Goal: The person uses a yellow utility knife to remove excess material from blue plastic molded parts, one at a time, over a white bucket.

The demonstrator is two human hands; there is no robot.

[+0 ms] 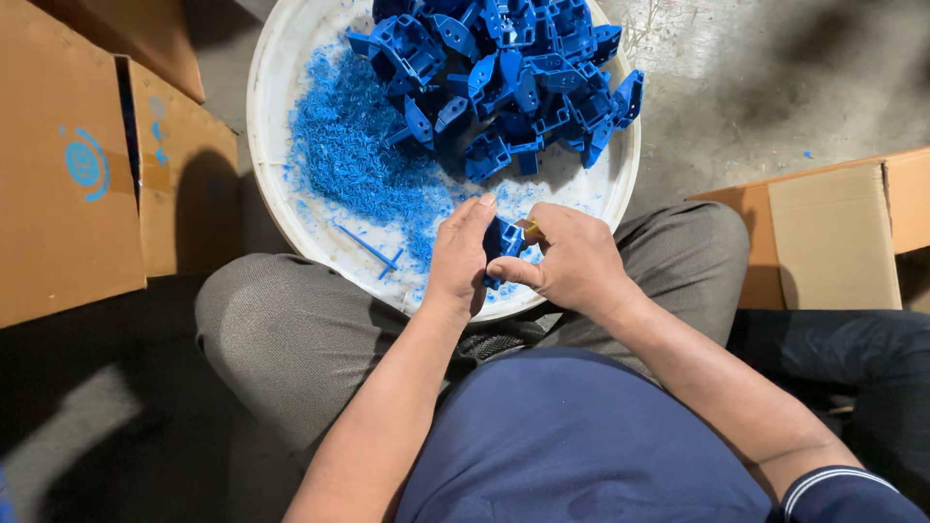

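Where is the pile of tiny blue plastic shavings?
In the head view, the blue plastic shavings lie on the left side of the round white basin, beside the heaped blue plastic parts.

Both hands meet close together; left hand (459,257) curled, right hand (572,260) pinching.

Brown cardboard boxes (68,165) left, blue-marked; another (833,242) right.

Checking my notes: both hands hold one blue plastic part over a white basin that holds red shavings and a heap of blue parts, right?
Not quite: the head view shows blue shavings, not red. The rest holds.
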